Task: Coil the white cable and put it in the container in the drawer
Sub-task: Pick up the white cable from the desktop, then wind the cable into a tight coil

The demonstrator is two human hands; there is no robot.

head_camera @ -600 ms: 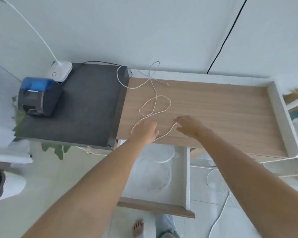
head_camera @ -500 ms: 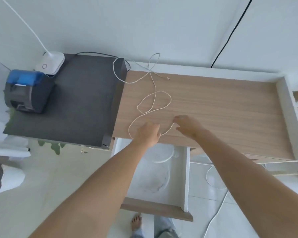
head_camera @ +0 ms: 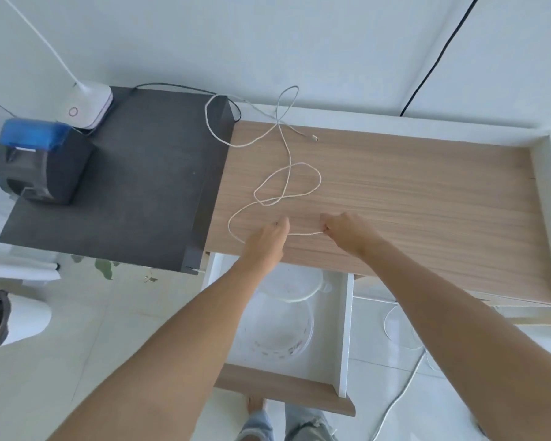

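The right hand (head_camera: 344, 232) pinches one end of the white cable (head_camera: 288, 186), the left hand (head_camera: 269, 238) rests closed on it just beside, and the rest loops away past both hands across the wooden top (head_camera: 427, 192).

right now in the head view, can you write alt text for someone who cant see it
Two bare hands, left hand and right hand, pinch a short stretch of a white cable that lies in loose loops on a wooden desktop. Below them an open drawer holds a clear container. A blue and grey printer sits on a dark surface at left.
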